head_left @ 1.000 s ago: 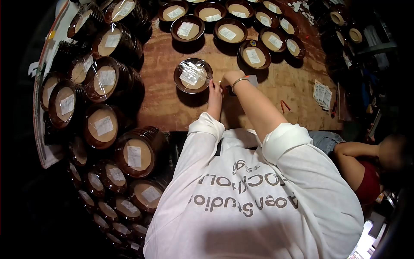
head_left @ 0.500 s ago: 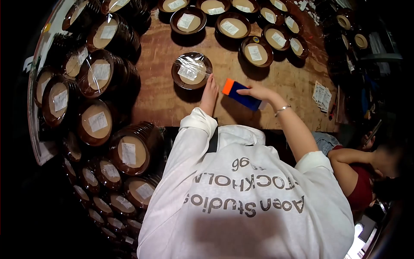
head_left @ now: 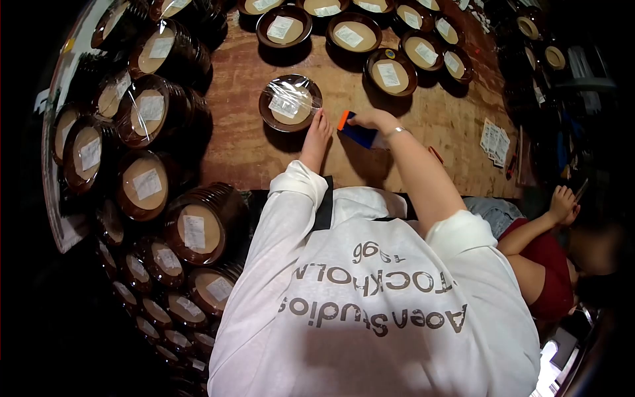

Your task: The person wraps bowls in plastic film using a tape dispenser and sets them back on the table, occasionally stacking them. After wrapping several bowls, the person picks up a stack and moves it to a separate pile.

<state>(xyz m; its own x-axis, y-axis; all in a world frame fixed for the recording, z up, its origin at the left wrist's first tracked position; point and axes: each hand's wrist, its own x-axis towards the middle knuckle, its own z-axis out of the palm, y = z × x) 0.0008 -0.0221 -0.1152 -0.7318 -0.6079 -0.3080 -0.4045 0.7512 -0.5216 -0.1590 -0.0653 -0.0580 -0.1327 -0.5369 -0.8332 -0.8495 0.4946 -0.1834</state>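
Note:
A brown glazed bowl [head_left: 278, 120] with a tan middle and a white printed label lies under shiny clear film on the wooden table. At its lower right rim are the fingertips of my left hand [head_left: 318, 133]; the fingers are stretched out, and whether they pinch the film cannot be made out. Just to the right, my right hand [head_left: 374, 120] is closed around a dark blue block with an orange end [head_left: 357, 132]. The orange end points left, towards the left hand, apart from the bowl. My right hand covers part of the block.
Several labelled brown bowls [head_left: 354, 33] stand across the table's far side. Tall stacks of similar bowls [head_left: 202, 231] crowd the left. Printed labels [head_left: 494, 142] lie on the table's right. Another person in a red top [head_left: 552, 284] is at the lower right.
My right hand has moved up and left with the blue block, which has turned and is more covered. The left hand stays by the rim. The other person's hand has shifted.

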